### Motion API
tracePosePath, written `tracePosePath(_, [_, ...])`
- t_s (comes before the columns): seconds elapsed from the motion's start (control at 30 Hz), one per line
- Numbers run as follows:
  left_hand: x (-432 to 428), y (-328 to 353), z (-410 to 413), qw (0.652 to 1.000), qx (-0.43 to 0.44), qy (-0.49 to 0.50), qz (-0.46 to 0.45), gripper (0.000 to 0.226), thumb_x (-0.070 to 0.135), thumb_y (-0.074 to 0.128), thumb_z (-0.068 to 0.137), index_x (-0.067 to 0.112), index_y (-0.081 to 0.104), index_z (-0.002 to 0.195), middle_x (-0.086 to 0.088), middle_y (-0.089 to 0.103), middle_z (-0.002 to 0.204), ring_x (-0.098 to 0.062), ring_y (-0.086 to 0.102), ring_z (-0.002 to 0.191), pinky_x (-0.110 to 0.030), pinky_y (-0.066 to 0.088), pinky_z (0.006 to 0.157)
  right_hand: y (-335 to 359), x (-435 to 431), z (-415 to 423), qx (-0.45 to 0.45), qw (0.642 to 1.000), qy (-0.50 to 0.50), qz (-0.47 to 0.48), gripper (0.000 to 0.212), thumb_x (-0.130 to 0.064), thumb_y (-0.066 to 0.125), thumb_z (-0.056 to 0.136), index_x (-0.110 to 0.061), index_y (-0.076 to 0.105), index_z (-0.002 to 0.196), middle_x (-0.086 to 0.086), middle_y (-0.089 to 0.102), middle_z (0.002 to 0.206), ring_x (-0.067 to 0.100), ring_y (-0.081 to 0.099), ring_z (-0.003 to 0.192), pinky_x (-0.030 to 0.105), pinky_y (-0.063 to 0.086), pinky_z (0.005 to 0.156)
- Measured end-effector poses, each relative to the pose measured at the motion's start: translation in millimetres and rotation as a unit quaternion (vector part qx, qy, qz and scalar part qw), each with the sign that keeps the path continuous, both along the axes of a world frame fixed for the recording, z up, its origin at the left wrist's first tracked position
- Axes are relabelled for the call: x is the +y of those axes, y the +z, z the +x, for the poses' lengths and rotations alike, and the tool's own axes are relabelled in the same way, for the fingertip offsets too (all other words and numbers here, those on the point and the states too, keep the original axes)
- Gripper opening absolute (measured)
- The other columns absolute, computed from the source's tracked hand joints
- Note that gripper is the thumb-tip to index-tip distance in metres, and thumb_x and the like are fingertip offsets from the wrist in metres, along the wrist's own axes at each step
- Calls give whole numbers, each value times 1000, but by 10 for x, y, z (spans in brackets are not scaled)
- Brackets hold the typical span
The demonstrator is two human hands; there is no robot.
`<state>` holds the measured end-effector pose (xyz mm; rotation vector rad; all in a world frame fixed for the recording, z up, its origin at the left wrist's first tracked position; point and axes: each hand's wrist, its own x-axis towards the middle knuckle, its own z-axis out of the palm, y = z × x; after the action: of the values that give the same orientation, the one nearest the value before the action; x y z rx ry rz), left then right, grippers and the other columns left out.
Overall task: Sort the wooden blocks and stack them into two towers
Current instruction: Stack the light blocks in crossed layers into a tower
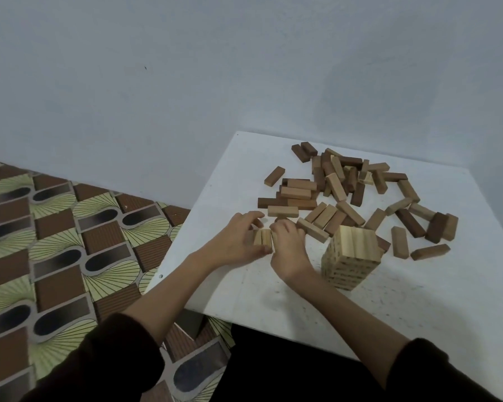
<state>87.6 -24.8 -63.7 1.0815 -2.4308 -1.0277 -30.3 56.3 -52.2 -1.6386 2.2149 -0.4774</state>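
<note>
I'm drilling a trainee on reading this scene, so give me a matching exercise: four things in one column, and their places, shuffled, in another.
Things
1. tower
2. loose pile
3. light blocks
4. patterned floor

Places
A. between the left hand and the right hand
B. scattered on the far side of the table
C. below the table, to its left
D. standing upright, just right of the right hand

Pairs: 1-D, 2-B, 3-A, 4-C
</note>
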Motion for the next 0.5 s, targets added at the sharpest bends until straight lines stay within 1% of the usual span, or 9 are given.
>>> tracePosePath(0.03, [-3,-9,14,1000,7,10,-1,59,26,68,83,21,40,134,5,51,121,-3,39,105,-6,34,77,-8,17,10,-19,1000,-22,-7,54,12,48,74,-12,45,123,3,36,130,24,34,119,27,31,95])
tracePosePath(0.1, [-16,-36,59,999,9,21,-33,43,9,53,90,14,44,132,-2,54,121,-6,39,102,0,33,78,21,51,32,-66,994,-83,-11,61,14,50,77,-12,39,131,6,32,131,24,31,120,30,33,99])
tracePosePath(0.17, [-32,-74,93,998,7,14,-66,44,-5,44,88,10,46,130,-5,56,119,-7,40,100,1,31,79,44,61,41,-106,988,-114,-8,65,12,52,79,-12,35,136,9,33,132,25,29,124,32,30,104])
tracePosePath(0.2, [-38,-77,94,998,5,4,-68,47,-8,45,86,10,47,130,-2,55,117,-8,41,100,0,32,78,45,56,41,-119,987,-112,-7,66,12,51,79,-12,33,137,9,35,132,26,29,124,32,30,105])
tracePosePath(0.27, [-46,-50,75,999,9,-5,-43,50,-6,54,84,11,47,130,4,54,111,-10,44,98,-3,35,73,26,48,34,-138,986,-96,-6,65,12,48,78,-11,34,137,8,38,131,25,31,121,33,32,102])
tracePosePath(0.37, [-43,-41,50,999,23,3,-34,54,4,70,79,13,49,127,6,55,102,-12,49,87,-8,40,68,22,62,30,-164,983,-76,-12,63,11,47,77,-10,35,135,6,40,128,24,31,118,35,35,100])
tracePosePath(0.43, [-25,-56,71,999,25,4,-47,61,10,76,75,12,48,129,3,55,107,-10,47,85,-6,39,67,14,80,21,-185,981,-62,-19,63,10,48,79,-11,34,136,5,40,126,23,31,118,35,37,99])
tracePosePath(0.5, [9,-80,102,997,27,-9,-65,69,15,79,73,12,45,133,1,53,117,-8,41,94,-6,36,72,-4,90,-1,-195,979,-48,-23,64,10,48,80,-15,35,137,0,40,121,20,33,118,35,42,95])
